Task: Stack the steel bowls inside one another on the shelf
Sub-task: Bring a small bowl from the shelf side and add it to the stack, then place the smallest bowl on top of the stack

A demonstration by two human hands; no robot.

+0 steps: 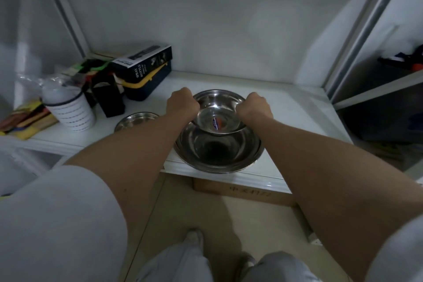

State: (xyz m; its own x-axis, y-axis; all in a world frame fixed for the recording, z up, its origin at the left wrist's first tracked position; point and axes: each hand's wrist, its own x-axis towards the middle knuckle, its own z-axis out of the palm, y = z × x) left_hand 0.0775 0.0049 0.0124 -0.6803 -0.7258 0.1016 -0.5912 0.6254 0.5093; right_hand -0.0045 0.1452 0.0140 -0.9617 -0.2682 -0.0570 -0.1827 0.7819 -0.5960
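Steel small bowl (pixel 218 112), gripped at opposite rims by left hand (pixel 182 104) and right hand (pixel 255 107), could tilt and clang against the big bowl (pixel 217 151) near the shelf (pixel 297 117) edge.

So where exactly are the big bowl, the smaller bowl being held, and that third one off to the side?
big bowl (pixel 217 155): head view, its dark inner bottom.
smaller bowl (pixel 217 114): head view, inside, above the sticker.
third bowl (pixel 135 119): head view, its visible inside, beside the left forearm.

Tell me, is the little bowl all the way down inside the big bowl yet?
No, both hands hold the little bowl up over the big bowl.
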